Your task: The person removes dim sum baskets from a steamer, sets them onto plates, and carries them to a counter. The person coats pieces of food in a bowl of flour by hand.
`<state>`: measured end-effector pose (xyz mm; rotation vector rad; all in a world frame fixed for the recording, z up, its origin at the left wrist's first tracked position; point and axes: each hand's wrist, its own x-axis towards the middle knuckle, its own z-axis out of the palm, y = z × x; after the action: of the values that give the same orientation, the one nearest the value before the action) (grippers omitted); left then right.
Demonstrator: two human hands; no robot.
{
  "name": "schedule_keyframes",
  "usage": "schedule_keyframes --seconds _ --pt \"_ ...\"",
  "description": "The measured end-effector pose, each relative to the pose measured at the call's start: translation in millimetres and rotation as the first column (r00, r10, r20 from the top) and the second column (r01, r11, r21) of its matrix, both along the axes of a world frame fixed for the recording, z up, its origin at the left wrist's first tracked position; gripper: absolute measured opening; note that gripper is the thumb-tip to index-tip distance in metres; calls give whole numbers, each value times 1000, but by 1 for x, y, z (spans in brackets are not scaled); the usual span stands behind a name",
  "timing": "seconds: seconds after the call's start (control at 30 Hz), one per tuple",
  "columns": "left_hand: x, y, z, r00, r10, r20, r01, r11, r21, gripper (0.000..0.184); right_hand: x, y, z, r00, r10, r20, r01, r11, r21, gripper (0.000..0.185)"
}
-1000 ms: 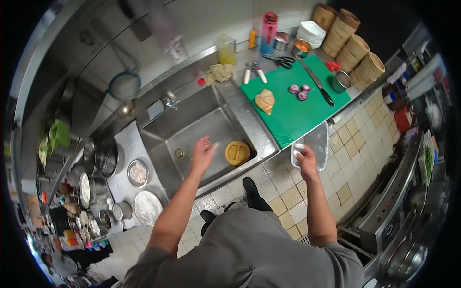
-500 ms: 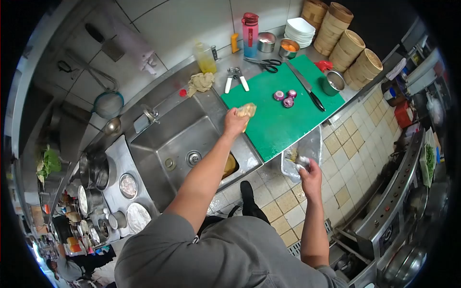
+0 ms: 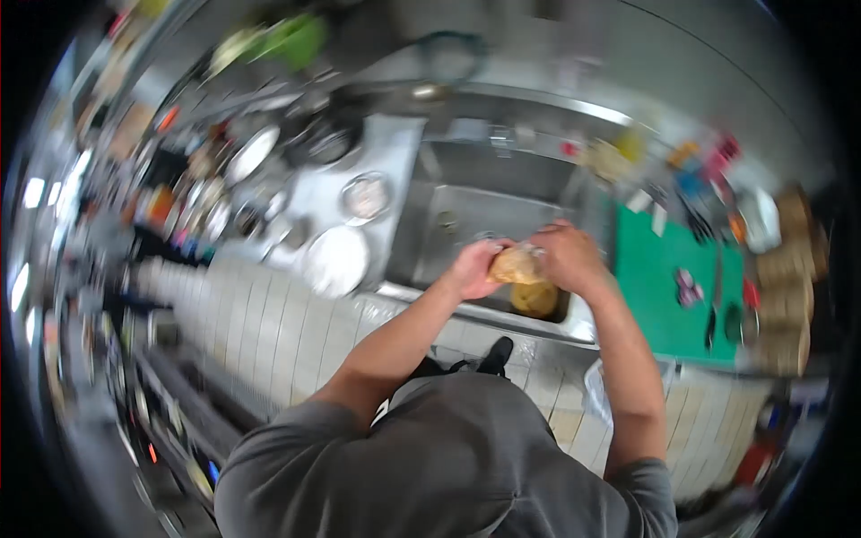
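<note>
Over the front of the metal sink [image 3: 475, 211], a tan, wrapped-looking item [image 3: 517, 266] is between my two hands. My left hand [image 3: 482, 268] grips it from the left, its fingers closed around that end. At its right end, my right hand [image 3: 567, 257] has its fingers bent onto it; blur hides the fingertips. Below the item, a round yellow object [image 3: 534, 299] lies in the sink's front right corner. The green cutting board [image 3: 659, 305] to the right bears purple onions [image 3: 688, 289] and a black-handled knife [image 3: 711, 325].
Left of the sink stand a plate of white powder [image 3: 336, 261] and a round metal dish [image 3: 365, 197]. Bamboo steamers [image 3: 782, 305] are stacked at the far right. A clear plastic bin [image 3: 598, 393] sits below the board's front edge.
The view has swung left. My left hand has carried the tan item from the cutting board to above the sink. My right hand has come from above the bin to the item.
</note>
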<state>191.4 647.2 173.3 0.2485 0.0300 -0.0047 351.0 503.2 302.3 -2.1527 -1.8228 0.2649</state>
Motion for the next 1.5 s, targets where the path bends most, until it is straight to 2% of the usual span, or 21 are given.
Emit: schedule_keyframes --seconds 0.03,0.1,0.13,0.2,0.27,0.33,0.37,0.4,0.43,0.47,0.53,0.6,0.73,0.77,0.87,1.0,1.07,1.2,1.3,1.37,1.5 --pt "-24 13 2 994 109 -5 -109 994 7 37 -15 21 7 994 109 -5 -109 994 7 21" --pt "-65 34 10 986 150 80 -147 988 -36 41 -42 59 23 983 154 -97 -159 986 -44 27" --pt "-90 41 18 976 200 85 -198 980 -33 41 -57 79 21 974 206 -92 -210 977 -42 27" --pt "-139 59 35 896 445 5 -445 896 15 43 -85 119 6 957 264 -123 -265 964 9 35" --pt "-186 83 27 846 533 11 -532 844 62 40 -123 165 -16 930 308 -203 -309 951 29 39" --pt "-229 107 22 671 729 -136 -673 676 301 40 -165 207 -33 898 338 -283 -339 940 47 43" --pt "-248 119 20 664 736 -133 -681 669 299 40 -186 225 -39 832 403 -381 -405 911 80 48" --pt "-266 131 18 554 798 -239 -709 602 368 39 -205 243 -44 752 461 -470 -463 878 120 53" --pt "-283 143 16 424 842 -334 -719 537 440 39 -223 257 -55 752 467 -466 -470 875 119 53" --pt "-300 155 14 420 845 -331 -725 532 437 39 -242 266 -66 732 487 -477 -477 866 151 58" --pt "-329 176 14 399 835 -378 -743 536 400 24 -271 284 -77 711 507 -487 -487 855 180 64" --pt "-349 192 15 418 819 -393 -733 560 387 23 -292 296 -82 692 451 -564 -457 878 142 72" --pt "-363 227 -10 550 716 -430 -470 691 549 18 -319 314 -107 677 280 -681 -289 952 104 72" --pt "-364 234 -13 578 684 -445 -353 701 619 17 -321 314 -106 663 258 -702 -271 958 97 60" --pt "-363 244 2 544 708 -450 -282 659 697 17 -323 312 -122 591 104 -800 -171 985 2 48" --pt "-370 252 3 538 693 -479 -322 695 643 11 -323 306 -147 488 71 -870 -99 995 26 39" --pt "-370 255 -1 566 687 -456 -423 716 555 10 -323 302 -142 465 -51 -884 -98 989 -108 37" --pt "-370 259 -8 589 698 -408 -481 708 517 9 -331 302 -144 414 -36 -909 -39 998 -57 37" --pt "-366 260 0 651 661 -373 -428 725 540 10 -345 299 -131 414 4 -910 68 997 36 44" --pt "-363 261 2 661 650 -376 -397 728 559 11 -348 304 -142 650 99 -754 93 973 209 45" --pt "-365 264 8 696 628 -348 -359 725 588 12 -347 306 -146 583 -40 -812 170 983 74 41"
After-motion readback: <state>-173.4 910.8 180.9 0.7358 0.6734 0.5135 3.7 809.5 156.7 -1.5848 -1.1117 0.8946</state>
